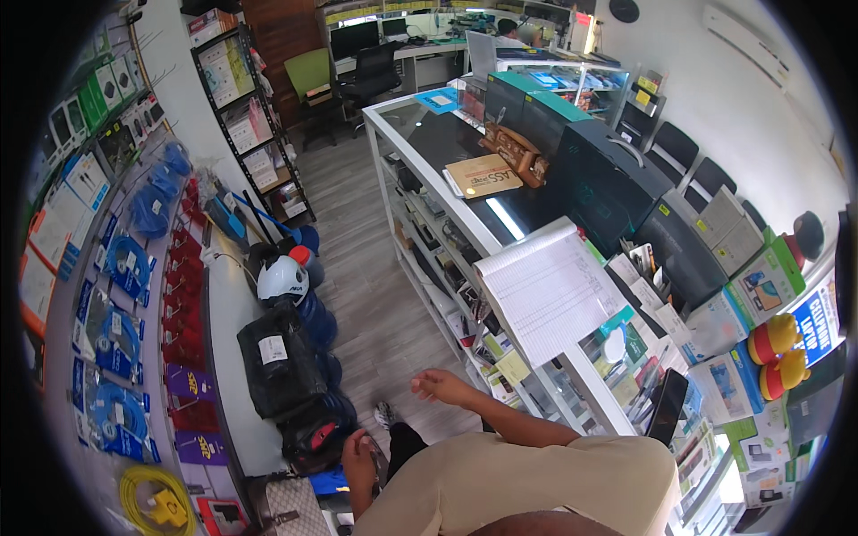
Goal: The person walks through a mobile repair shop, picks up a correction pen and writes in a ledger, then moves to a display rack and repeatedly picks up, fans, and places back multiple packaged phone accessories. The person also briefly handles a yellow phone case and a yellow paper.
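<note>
My right hand (pixel 440 388) hangs in front of my body above the wooden floor (pixel 357 295), its fingers loosely bent and apart. Nothing shows in it. Lower and to the left is my left hand (pixel 359 449), near a black bag (pixel 317 438) with a red mark. Its fingers look slack and partly spread, with no object visible in them. Close to my right arm stands a glass counter (pixel 559 393) with a white frame. An open lined notebook (pixel 559 290) with handwriting lies on its top, nearest my right hand. A dark phone (pixel 668 404) rests by my right shoulder.
Cable packs (pixel 116 330) hang along the left wall. A white helmet (pixel 282 279) and a black wrapped parcel (pixel 279 357) sit below. A brown envelope (pixel 483 176) and large black cases (pixel 608 183) are on the counter. Office chairs (pixel 375 71) and a seated person (pixel 511 34) are farther back.
</note>
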`<state>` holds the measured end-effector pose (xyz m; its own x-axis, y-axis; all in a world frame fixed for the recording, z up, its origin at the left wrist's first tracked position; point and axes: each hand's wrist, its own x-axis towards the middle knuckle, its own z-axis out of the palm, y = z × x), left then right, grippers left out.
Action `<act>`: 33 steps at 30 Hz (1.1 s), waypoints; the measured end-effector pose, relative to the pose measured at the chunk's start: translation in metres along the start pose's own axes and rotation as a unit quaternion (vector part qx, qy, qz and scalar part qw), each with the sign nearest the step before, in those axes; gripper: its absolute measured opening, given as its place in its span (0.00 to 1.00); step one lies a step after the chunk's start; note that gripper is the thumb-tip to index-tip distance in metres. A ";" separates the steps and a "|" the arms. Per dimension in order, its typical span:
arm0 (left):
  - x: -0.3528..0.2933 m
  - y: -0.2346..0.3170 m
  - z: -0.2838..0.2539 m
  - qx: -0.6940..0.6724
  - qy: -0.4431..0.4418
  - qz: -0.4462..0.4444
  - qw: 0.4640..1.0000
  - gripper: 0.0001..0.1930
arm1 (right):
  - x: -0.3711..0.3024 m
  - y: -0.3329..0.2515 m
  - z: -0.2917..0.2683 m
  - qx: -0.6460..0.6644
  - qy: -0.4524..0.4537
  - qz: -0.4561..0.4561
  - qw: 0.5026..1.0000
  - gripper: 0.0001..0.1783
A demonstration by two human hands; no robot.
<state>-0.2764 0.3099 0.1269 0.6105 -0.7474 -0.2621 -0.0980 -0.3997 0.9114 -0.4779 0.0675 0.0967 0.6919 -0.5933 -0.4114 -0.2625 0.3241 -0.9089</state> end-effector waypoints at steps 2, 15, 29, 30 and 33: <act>0.063 0.002 0.002 0.053 -0.059 0.061 0.995 0.16 | 0.014 0.011 -0.013 0.027 0.013 0.067 0.997 0.24; 0.551 0.254 -0.030 0.117 -0.176 0.220 0.952 0.15 | 0.312 -0.227 -0.064 0.046 0.163 -0.030 0.985 0.22; 0.928 0.304 0.068 0.140 -0.283 0.151 0.937 0.16 | 0.674 -0.396 -0.199 0.004 0.068 0.009 0.998 0.24; 0.947 0.299 0.066 0.143 -0.280 0.131 0.940 0.16 | 0.693 -0.409 -0.210 -0.039 0.086 -0.004 0.995 0.25; 1.022 0.290 0.068 0.158 -0.308 0.060 0.936 0.17 | 0.742 -0.435 -0.241 0.049 0.099 0.013 0.994 0.25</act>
<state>0.2656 -0.6062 0.1019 0.0214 -0.9226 -0.3851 -0.4248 -0.3570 0.8319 -0.0121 -0.6912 0.1700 0.5368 -0.7142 -0.4492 -0.2060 0.4053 -0.8907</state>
